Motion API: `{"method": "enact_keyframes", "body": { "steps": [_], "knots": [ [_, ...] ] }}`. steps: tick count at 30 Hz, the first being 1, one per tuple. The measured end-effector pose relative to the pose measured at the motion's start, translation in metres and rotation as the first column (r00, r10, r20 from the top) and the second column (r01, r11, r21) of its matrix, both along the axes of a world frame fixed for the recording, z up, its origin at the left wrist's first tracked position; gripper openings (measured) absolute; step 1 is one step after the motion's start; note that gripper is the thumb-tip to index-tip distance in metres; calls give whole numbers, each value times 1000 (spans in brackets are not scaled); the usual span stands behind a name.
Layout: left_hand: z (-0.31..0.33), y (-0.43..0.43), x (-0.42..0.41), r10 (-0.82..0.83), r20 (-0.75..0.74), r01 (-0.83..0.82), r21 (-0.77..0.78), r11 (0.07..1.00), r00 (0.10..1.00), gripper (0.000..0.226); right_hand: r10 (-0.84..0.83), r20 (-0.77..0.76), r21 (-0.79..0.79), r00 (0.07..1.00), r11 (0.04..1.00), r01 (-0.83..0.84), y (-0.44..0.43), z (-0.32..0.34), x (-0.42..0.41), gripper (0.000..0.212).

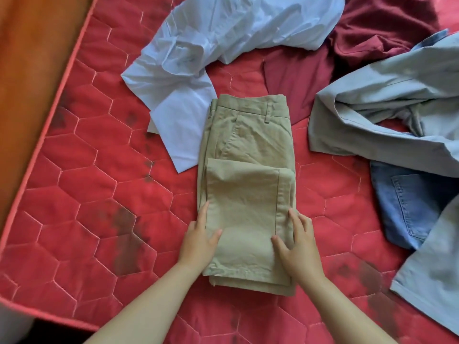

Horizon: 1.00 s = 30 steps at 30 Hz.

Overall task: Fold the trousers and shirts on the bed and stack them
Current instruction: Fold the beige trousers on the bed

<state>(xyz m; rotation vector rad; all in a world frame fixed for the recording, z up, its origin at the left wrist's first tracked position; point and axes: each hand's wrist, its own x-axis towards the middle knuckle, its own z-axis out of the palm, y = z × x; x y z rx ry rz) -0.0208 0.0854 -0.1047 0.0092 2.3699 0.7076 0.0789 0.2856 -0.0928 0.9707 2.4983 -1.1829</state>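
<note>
- The bed (99, 194), one red quilted mattress, lies under the khaki trousers and everything around them.
- One grey-blue garment (385, 108) sprawls to the right of the khaki trousers, unfolded. Whether the grey cloth nearer the viewer belongs to it, I cannot tell.
- One pale blue shirt (223, 33) lies crumpled beyond and left of them, its cuff touching their left edge.
- One maroon shirt (372, 28) lies beyond them, to the right, also waiting.
- The khaki trousers (248, 170), one pair, lie mid-bed, legs doubled up over the seat, likely ready for another fold.
- One pair of jeans (407, 202) shows to their right, partly covered.
- Two hands: the left hand (201, 239) lies straight along the trousers' left edge, thumb on top. The right hand (298, 244) presses the right edge with spread fingers, seemingly squaring the fold.
</note>
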Motion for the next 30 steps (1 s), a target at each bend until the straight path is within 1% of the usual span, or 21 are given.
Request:
{"method": "enact_keyframes", "body": {
  "steps": [1, 3, 5, 7, 8, 9, 11, 13, 14, 15, 19, 20, 22, 24, 27, 30],
  "knots": [
    [4, -7, 9, -5, -10, 4, -12, 1000, 1000, 73, 28, -4, 8, 1000, 1000, -28, 0, 3, 9, 74],
    [11, -18, 25, -13, -79, 10, -30, 1000, 997, 68, 96, -45, 85, 994, 992, -92, 1, 8, 24, 72],
    [16, -24, 38, -25, -152, 21, -25, 999, 988, 58, 221, -127, 176, 967, 964, -198, -1, 14, 33, 61],
    [19, -28, 50, -58, -164, 56, -13, 998, 985, 52, 409, -172, 247, 896, 899, -362, -6, 19, 42, 47],
    [20, -29, 55, -71, -156, 70, -10, 998, 985, 49, 499, -163, 262, 851, 854, -450, -9, 20, 47, 44],
    [20, -30, 60, -67, -148, 67, -2, 998, 987, 48, 574, -132, 257, 808, 807, -531, -11, 20, 52, 46],
    [22, -33, 67, -3, -136, 9, 43, 999, 991, 44, 674, -35, 212, 738, 726, -654, -12, 18, 60, 60],
    [24, -35, 69, 51, -110, -42, 82, 996, 993, 43, 708, 7, 164, 706, 696, -699, -8, 15, 65, 73],
    [24, -36, 68, 51, -95, -43, 85, 995, 994, 43, 708, -5, 156, 706, 698, -699, -5, 15, 65, 74],
    [24, -36, 67, 41, -82, -34, 86, 996, 996, 43, 702, -32, 160, 711, 706, -690, -3, 16, 63, 69],
    [30, -37, 53, 24, -47, -20, 97, 995, 999, 44, 634, -205, 180, 746, 774, -608, 2, 26, 48, 32],
    [35, -37, 48, 26, -52, -20, 107, 994, 998, 44, 581, -245, 157, 776, 813, -560, 2, 31, 41, 30],
    [46, -34, 37, 35, -86, -23, 132, 991, 996, 41, 421, -287, 99, 861, 907, -410, 6, 46, 23, 33],
    [61, -27, 22, 93, -116, -70, 186, 980, 989, 35, 280, -329, 90, 902, 960, -265, 13, 65, -5, 27],
    [88, -10, -10, 243, -152, -183, 329, 927, 958, 22, 170, -416, 96, 893, 985, -143, 30, 99, -64, 14],
    [113, 12, -51, 321, -182, -221, 423, 879, 929, 12, 66, -455, 102, 888, 995, -22, 50, 125, -132, 6]
  ]
}}
